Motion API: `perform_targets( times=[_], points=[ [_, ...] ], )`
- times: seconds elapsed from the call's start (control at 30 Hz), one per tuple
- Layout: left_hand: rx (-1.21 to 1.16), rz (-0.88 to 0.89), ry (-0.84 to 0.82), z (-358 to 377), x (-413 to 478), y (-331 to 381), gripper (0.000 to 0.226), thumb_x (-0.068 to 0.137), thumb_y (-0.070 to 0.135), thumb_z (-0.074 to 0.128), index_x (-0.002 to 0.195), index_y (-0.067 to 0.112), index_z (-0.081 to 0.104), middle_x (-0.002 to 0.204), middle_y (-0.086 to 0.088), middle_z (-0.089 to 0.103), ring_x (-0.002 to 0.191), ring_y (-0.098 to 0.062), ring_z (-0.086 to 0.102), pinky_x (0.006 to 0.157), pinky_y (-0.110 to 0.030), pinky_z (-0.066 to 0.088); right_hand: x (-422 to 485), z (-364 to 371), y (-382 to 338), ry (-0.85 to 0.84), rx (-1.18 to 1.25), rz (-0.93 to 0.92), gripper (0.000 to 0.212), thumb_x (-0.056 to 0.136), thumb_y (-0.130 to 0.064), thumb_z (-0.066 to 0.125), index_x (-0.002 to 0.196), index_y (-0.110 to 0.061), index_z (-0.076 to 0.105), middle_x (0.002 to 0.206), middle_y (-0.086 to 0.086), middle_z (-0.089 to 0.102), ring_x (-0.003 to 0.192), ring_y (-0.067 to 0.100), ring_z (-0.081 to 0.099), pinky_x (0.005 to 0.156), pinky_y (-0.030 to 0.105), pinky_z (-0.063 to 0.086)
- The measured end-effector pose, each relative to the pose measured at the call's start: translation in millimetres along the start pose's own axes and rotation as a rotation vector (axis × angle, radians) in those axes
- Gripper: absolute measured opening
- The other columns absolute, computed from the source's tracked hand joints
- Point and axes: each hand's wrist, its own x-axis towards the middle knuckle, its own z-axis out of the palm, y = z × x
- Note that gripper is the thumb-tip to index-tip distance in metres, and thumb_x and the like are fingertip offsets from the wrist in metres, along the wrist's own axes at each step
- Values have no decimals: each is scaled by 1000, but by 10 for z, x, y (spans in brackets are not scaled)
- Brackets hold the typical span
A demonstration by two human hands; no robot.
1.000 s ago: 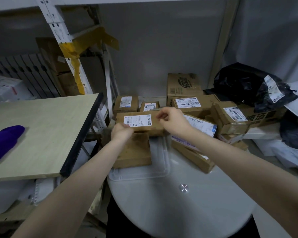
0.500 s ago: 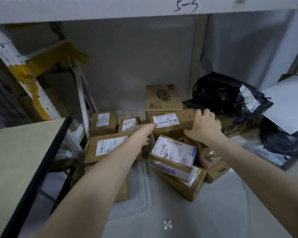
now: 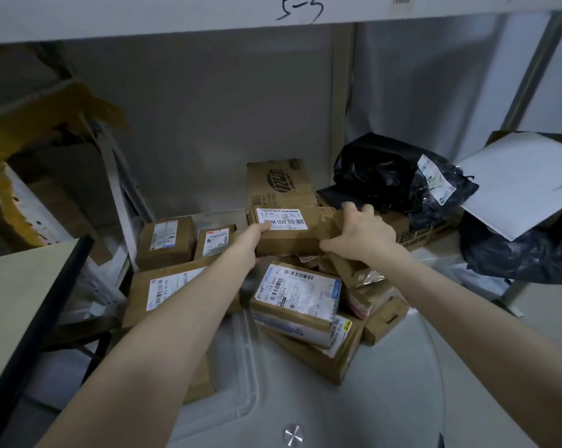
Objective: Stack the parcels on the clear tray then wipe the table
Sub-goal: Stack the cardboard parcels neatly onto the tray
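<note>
Here both hands close on the brown cardboard parcel with the white 5525 label [image 3: 294, 232], at the back of the heap and well beyond the clear plastic tray [image 3: 237, 379]: the left hand [image 3: 248, 245] clamps its left end, the right hand [image 3: 362, 236] curls over its right end, fingers wrapped. It appears to rest on the loose pile just right of the tray, above the tilted white-labelled cardboard box [image 3: 297, 299]. Pulling it out could, I judge, tip that box or the crumpled carton under the right hand onto the round white table [image 3: 386, 399]. The tray already carries a flat brown labelled parcel [image 3: 173, 286] under the left forearm; setting this one off-centre might make the stack lean.
</note>
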Motion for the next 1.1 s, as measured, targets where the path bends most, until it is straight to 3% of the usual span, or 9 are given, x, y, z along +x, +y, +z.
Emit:
perform_targets(
  times=[0.17, 0.3, 0.43, 0.5, 0.6, 0.7, 0.83, 0.97, 1.1],
  points=[
    [-175, 93, 113, -150, -170, 155, 42, 85, 31, 69, 122, 19, 53, 118, -6, 62, 106, -24, 60, 94, -41, 52, -144, -20, -198, -100, -53, -71, 87, 70, -62, 67, 138, -20, 31, 134, 11, 38, 117, 35, 49, 79, 39, 45],
    [-290, 57, 68, -345, -352, 263, 43, 85, 29, 67, 124, 18, 54, 119, -8, 61, 102, -25, 61, 63, -32, 50, -202, 182, -273, -172, -47, -79, 89, 70, -61, 68, 140, -21, 30, 134, 12, 38, 119, 35, 48, 79, 40, 42],
    [-309, -11, -24, -591, -588, 278, 34, 85, 31, 62, 114, 14, 54, 105, -11, 63, 73, -21, 57, 53, -26, 39, -243, 122, -334, -124, 16, -72, 104, 70, -69, 65, 147, -16, 20, 143, 13, 33, 130, 34, 40, 96, 45, 44],
    [-279, -45, -48, -717, -706, 261, 33, 86, 32, 58, 112, 11, 55, 91, -12, 62, 64, -20, 55, 53, -23, 37, -251, 52, -370, 5, 150, -118, 101, 71, -60, 71, 144, -11, 21, 142, 13, 34, 129, 33, 41, 97, 46, 45],
    [-225, -88, -47, -945, -873, 244, 30, 86, 32, 55, 99, 6, 56, 70, -13, 65, 58, -18, 52, 54, -21, 34, -291, -38, -453, 189, 437, -298, 100, 72, -26, 78, 149, -12, 15, 152, 11, 27, 135, 30, 36, 103, 44, 41],
    [-142, -131, -73, -1170, -1027, 227, 33, 85, 36, 55, 97, 5, 57, 59, -15, 68, 55, -17, 50, 54, -20, 34, -350, -153, -529, 226, 584, -567, 97, 71, -11, 78, 150, -18, 23, 155, 5, 29, 142, 23, 29, 113, 40, 32],
    [-181, -103, -86, -1472, -1204, 220, 57, 85, 60, 50, 107, 8, 59, 81, -17, 70, 61, -17, 52, 59, -21, 38, -398, -219, -657, 171, 604, -770, 66, 74, -23, 80, 130, -19, 47, 128, -1, 55, 121, 18, 52, 101, 45, 44],
    [-56, -36, -101, -1768, -1275, 240, 102, 74, 89, 19, 120, 8, 61, 94, -11, 64, 85, -20, 55, 79, -30, 41, -563, -236, -855, 34, 795, -695, 49, 86, -31, 69, 126, -17, 45, 117, -2, 58, 107, 14, 59, 90, 36, 53],
    [61, 54, -6, -1832, -1379, 240, 100, 78, 84, 28, 142, 8, 39, 131, -17, 53, 122, -35, 50, 103, -46, 39, -637, -181, -1017, -42, 856, -524, 59, 91, -39, 60, 135, -9, 35, 124, 1, 53, 112, 17, 56, 85, 28, 50]
  ],
)
